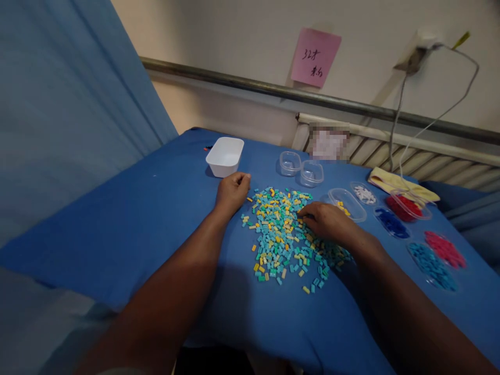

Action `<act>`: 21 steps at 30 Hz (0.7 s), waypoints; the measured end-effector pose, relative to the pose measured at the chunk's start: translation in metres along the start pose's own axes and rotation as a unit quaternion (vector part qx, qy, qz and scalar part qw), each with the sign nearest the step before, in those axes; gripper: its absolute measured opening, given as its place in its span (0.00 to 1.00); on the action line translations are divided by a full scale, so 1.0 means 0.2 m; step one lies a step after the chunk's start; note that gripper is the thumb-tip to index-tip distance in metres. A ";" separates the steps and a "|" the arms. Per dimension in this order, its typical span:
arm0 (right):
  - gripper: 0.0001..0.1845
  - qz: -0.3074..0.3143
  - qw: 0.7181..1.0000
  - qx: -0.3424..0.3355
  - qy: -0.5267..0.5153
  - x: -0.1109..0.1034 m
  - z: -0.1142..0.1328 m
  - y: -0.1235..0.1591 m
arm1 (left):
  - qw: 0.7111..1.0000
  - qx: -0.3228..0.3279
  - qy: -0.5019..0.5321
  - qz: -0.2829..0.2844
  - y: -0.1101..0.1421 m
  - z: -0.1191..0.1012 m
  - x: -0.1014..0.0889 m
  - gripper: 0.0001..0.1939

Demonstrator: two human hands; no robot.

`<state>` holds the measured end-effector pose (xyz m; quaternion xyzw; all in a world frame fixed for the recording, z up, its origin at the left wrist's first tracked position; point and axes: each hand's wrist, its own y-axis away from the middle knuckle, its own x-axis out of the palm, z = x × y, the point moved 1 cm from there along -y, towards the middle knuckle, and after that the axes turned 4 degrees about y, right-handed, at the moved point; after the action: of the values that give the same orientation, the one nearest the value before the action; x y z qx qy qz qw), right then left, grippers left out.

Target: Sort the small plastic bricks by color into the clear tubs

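A spread pile of small building bricks [277, 224], mostly turquoise, green and yellow, lies on the blue cloth. At its upper left, my left hand [233, 191] is closed, fingers curled and thumb against them; anything inside is hidden. My right hand [326, 221] reaches over the right side of the pile, its fingers pinched together low at the bricks. Whatever they grip is too small to make out. Just beyond that hand stands a clear plastic tub [353, 208] with a few yellow bricks [342, 208] in it. A white plastic box [225, 156] stands behind my left hand.
Two clear tubs [289, 163] stand near the wall. To the right are containers of white pieces [364, 194], red pieces [404, 207], dark blue pieces [391, 223], pink pieces [445, 249] and teal pieces [432, 265]. A yellow cloth [402, 185] lies by the radiator, beneath a hanging cable.
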<state>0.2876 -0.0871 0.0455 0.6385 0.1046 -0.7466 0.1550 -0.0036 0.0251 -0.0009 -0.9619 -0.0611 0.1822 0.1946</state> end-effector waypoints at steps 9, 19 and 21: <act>0.14 -0.019 1.000 0.009 -0.002 -0.02 0.03 -0.01 | 1.000 -0.010 -0.013 0.006 0.00 0.00 0.00 0.20; 0.13 -0.013 0.997 0.055 0.050 0.05 0.11 -0.04 | 1.000 -0.005 -0.018 0.013 0.01 0.01 0.00 0.20; 0.13 -0.021 0.998 0.056 0.028 0.02 0.10 -0.03 | 1.000 -0.006 -0.019 0.012 0.01 0.00 0.00 0.19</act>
<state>0.2664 -0.0890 0.0441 0.6646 0.0810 -0.7360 0.1002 -0.0035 0.0243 -0.0024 -0.9602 -0.0542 0.2023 0.1849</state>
